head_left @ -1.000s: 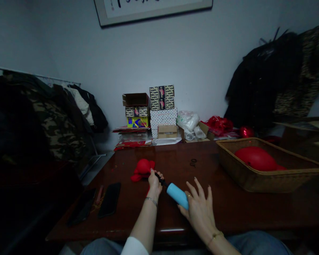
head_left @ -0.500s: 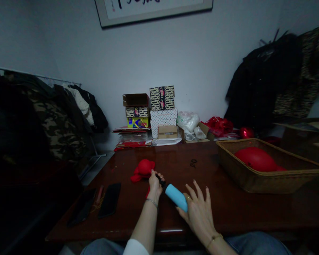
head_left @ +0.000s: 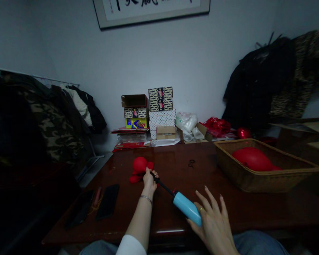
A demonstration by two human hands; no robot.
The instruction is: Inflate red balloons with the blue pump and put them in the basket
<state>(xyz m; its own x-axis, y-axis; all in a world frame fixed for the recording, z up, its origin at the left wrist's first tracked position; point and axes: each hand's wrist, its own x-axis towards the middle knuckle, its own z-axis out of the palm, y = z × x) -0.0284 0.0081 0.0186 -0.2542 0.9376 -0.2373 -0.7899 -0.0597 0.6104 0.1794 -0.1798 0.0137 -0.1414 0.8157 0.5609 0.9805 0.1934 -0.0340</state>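
Note:
A balloon pump [head_left: 187,208] with a light blue barrel slants across the front of the table. Its thin black rod shows between the barrel and my left hand [head_left: 150,180], whose fingers wrap round the black end. Right at those fingers is a partly filled red balloon [head_left: 140,165], with limp red parts lying around it; how its neck sits on the pump is hidden. My right hand [head_left: 212,221] has the barrel's near end between thumb and palm, its other fingers spread above.
To the right stands a wicker basket [head_left: 268,182] with a large red balloon [head_left: 251,158] inside. Two dark flat objects, one a black slab [head_left: 107,202], lie at left. Small black rings [head_left: 191,163] are on the table [head_left: 175,156]. Boxes [head_left: 162,120] are stacked behind.
My right hand has drawn the blue barrel back toward the lower right, exposing the black rod. My left hand and the small red balloon have shifted slightly left.

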